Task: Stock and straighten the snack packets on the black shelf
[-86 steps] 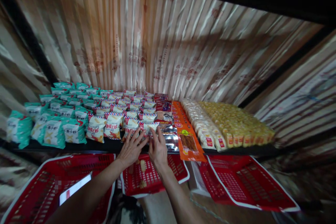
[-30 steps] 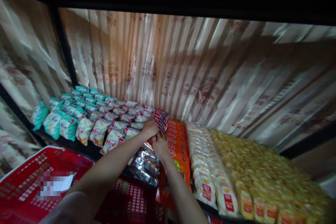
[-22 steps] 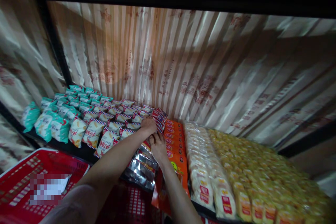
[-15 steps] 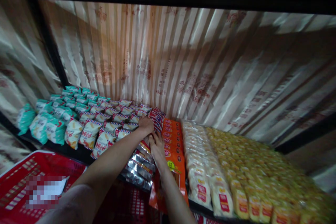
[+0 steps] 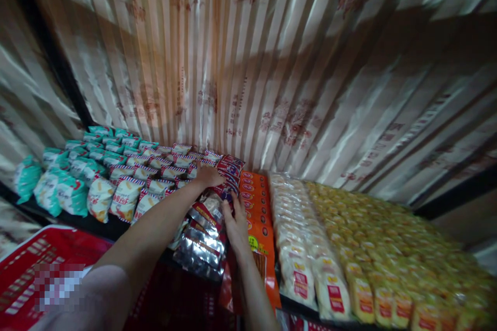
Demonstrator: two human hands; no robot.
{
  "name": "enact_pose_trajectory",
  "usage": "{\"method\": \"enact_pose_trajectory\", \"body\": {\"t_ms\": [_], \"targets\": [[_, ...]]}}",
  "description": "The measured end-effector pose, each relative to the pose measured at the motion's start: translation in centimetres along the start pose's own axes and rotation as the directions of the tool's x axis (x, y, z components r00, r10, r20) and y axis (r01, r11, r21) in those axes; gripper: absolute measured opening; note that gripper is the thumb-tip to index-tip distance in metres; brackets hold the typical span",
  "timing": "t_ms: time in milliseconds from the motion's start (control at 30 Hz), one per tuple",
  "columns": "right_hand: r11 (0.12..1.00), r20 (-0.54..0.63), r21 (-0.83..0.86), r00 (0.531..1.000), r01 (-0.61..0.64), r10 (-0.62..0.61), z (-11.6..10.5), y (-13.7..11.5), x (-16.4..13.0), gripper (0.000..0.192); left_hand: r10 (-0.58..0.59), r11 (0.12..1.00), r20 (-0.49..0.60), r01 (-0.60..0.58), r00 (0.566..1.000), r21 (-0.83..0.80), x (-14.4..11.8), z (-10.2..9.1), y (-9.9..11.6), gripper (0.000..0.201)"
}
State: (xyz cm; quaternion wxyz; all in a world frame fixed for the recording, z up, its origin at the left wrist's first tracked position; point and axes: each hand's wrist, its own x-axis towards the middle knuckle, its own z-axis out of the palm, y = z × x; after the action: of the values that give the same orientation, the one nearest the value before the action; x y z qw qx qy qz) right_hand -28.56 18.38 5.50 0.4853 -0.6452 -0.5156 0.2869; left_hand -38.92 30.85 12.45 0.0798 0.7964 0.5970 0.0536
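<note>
Two hands are seen in the head view, both laid on the row of red and silver snack packets in the middle of the shelf. The left hand is laid over the far, upright packets, fingers together, while the right hand is pressed flat on the row's right edge, fingers nearly together. The row is placed between white snack bags and orange packets; a red basket is seen below.

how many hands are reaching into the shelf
2. The left hand is farther back, on the dark red packets. The right hand is nearer, beside the silver packets and touching the orange packets.
</note>
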Motion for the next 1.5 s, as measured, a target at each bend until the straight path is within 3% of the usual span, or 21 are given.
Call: {"method": "enact_pose_trajectory", "body": {"t_ms": [233,567,767,900,1133,1300,1367,1500], "targets": [[0.997,-0.002,0.065,0.999,-0.038,0.038,1.0,0.2,-0.2,0.065,0.032,0.998,0.061,-0.029,0.998,-0.059,0.6,0.4,-0.1,0.055],[0.997,0.012,0.069,1.0,0.027,-0.028,0.8,1.1,0.2,0.061,0.087,0.994,0.142,-0.077,0.986,-0.072,0.5,0.2,0.0,0.054],[0.999,-0.029,0.037,0.999,0.033,-0.032,1.1,1.0,0.0,0.061,0.032,0.999,0.131,-0.03,0.991,-0.02,0.1,0.3,0.4,0.052],[0.995,-0.082,0.082,0.996,0.052,-0.045,1.5,1.1,0.0,0.064,0.017,1.0,0.066,-0.018,0.998,0.014,-0.1,0.7,0.8,0.051],[0.992,-0.073,0.123,0.997,0.032,-0.023,1.7,0.9,0.1,0.07,-0.054,0.997,-0.008,0.055,0.998,0.055,-0.2,1.2,1.3,0.048],[0.992,-0.036,0.123,0.999,0.022,-0.018,1.6,0.1,-0.3,0.069,-0.093,0.995,-0.199,0.097,0.976,0.01,-1.0,1.1,1.2,0.053],[0.993,-0.012,0.113,1.0,0.026,-0.024,1.5,-0.1,-0.3,0.07,-0.033,0.999,-0.281,0.035,0.959,0.001,-1.4,1.0,1.1,0.057],[0.985,-0.027,0.159,0.997,0.072,-0.068,1.5,-0.4,-0.1,0.077,0.224,0.974,-0.357,-0.213,0.907,0.071,-1.9,1.0,1.2,0.048]]}}
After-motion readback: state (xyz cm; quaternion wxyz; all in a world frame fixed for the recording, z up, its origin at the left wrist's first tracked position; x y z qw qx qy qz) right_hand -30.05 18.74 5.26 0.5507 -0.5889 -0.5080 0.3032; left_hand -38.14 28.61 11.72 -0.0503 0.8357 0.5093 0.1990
